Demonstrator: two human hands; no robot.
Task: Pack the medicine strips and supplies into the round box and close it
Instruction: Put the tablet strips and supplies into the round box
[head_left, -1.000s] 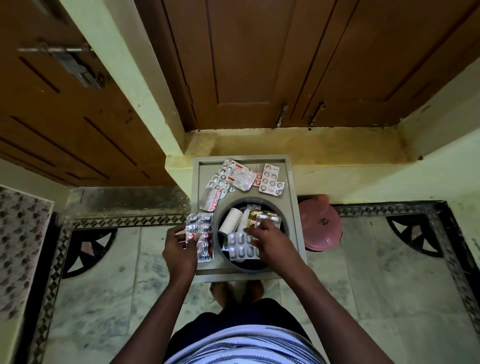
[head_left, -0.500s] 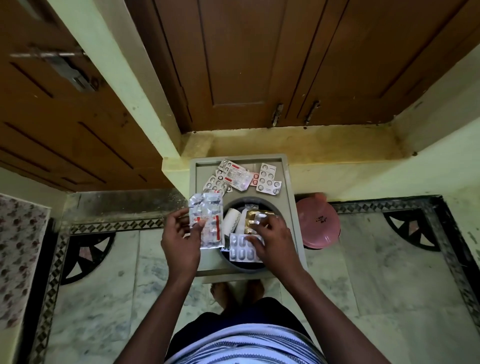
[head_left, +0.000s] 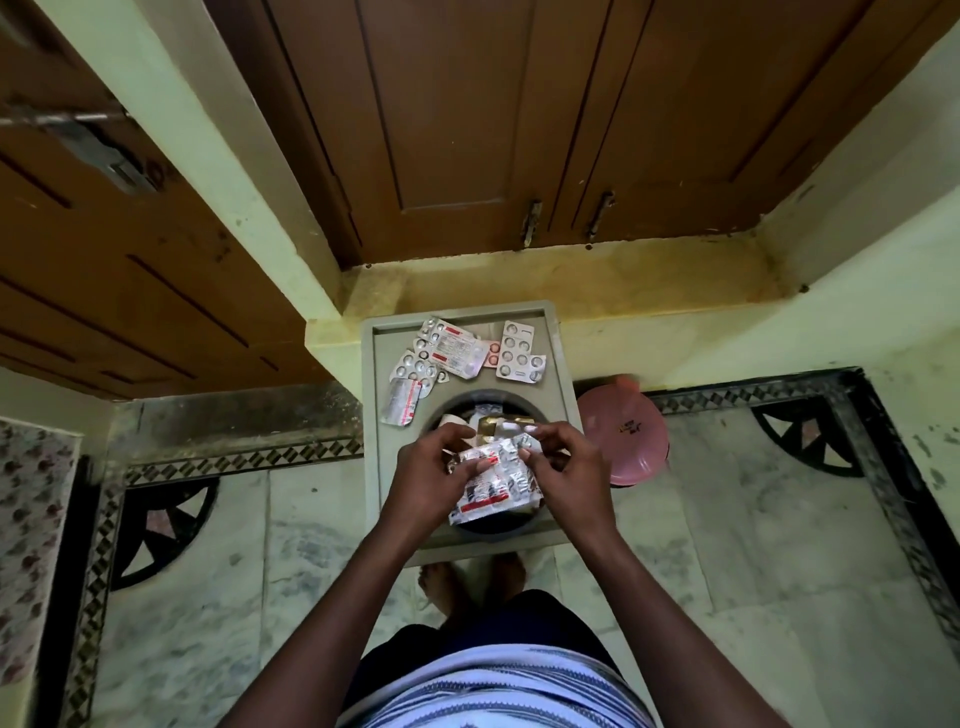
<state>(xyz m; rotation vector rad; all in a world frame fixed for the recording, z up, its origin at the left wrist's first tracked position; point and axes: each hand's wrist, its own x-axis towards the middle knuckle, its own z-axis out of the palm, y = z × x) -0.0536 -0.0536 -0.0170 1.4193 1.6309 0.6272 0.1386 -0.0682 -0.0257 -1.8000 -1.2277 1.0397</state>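
A dark round box (head_left: 470, 402) sits on a grey square stool (head_left: 558, 374), partly filled with strips, a gold strip (head_left: 493, 422) and a white roll mostly hidden by my hands. My left hand (head_left: 428, 475) and my right hand (head_left: 569, 470) both grip a bundle of silver medicine strips with red print (head_left: 493, 486) held over the box opening. Several more medicine strips (head_left: 449, 353) and a white blister strip (head_left: 519, 351) lie loose on the stool behind the box. A pink round lid (head_left: 623, 436) lies on the floor to the right of the stool.
Brown wooden cupboard doors (head_left: 467, 130) and a yellow ledge (head_left: 597, 280) stand behind the stool. Marble floor with a black patterned border (head_left: 234, 460) surrounds it. My bare feet (head_left: 441, 584) are under the stool's front edge.
My left hand carried the strip bundle from the stool's left side over the box. My right hand left the strips in the box and took hold of the bundle too.
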